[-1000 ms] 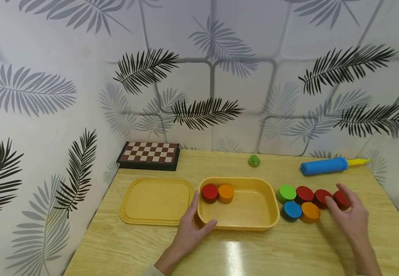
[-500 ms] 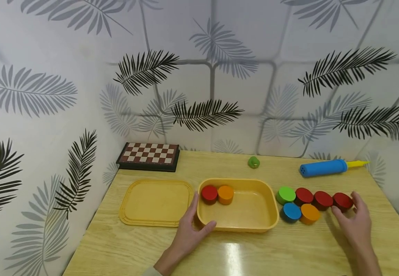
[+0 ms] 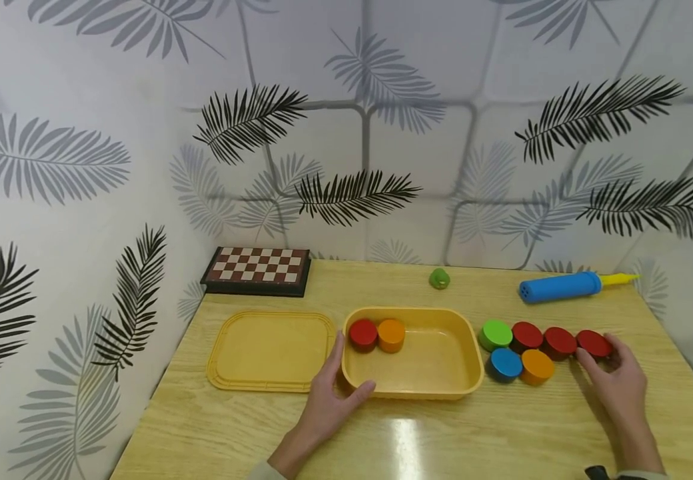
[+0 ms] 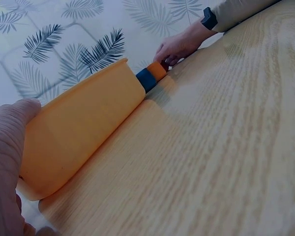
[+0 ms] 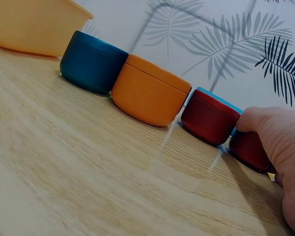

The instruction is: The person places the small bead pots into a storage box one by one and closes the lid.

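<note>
The right hand [image 3: 619, 380] has slid toward the table's right edge, and its fingers [image 5: 265, 129] now pinch the outermost red tin [image 3: 594, 343], last in the row there. The left hand [image 3: 330, 403], unmoved, grips the yellow tub [image 3: 472, 373] by its near left corner.

Yellow bin [image 3: 442, 390] and matching lid [image 3: 271, 350] are sitting on pale wood-grain table [image 3: 442, 440] — red, orange, green and blue tins [image 3: 537, 367] are showing around them. Brown-and-cream chessboard [image 3: 258, 269], blue pump [image 3: 556, 288] — yellow-tipped — against leaf-patterned wall [image 3: 346, 133].
</note>
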A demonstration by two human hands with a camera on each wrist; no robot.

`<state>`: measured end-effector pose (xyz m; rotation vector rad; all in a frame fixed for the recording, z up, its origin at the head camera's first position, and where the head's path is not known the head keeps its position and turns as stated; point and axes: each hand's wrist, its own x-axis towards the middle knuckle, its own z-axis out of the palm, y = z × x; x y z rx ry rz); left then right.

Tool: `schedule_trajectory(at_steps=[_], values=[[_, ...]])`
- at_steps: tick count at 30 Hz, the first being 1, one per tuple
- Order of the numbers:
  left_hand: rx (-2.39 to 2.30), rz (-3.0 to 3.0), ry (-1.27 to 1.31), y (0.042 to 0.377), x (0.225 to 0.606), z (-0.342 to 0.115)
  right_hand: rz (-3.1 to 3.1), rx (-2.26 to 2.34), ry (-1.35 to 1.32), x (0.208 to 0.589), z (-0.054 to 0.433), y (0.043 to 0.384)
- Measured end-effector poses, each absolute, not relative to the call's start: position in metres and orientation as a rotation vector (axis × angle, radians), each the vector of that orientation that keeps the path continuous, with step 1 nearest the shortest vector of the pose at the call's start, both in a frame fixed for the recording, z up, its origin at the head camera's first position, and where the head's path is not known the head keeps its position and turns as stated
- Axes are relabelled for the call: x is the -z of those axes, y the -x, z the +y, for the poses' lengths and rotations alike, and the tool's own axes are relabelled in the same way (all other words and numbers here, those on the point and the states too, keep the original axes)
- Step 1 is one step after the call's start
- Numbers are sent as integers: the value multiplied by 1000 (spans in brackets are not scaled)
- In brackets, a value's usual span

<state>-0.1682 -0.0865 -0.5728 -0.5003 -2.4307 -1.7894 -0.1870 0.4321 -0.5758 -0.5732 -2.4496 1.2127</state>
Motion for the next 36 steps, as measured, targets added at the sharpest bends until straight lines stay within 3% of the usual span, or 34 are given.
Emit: schedule_trajectory(at_steps=[27, 36], values=[[1762, -2429, 525, 169, 575, -88, -2177, -1272, 738, 577, 423, 189], [1768, -2425, 531, 169, 575, -87, -2122, -1299, 692, 552, 410, 187]])
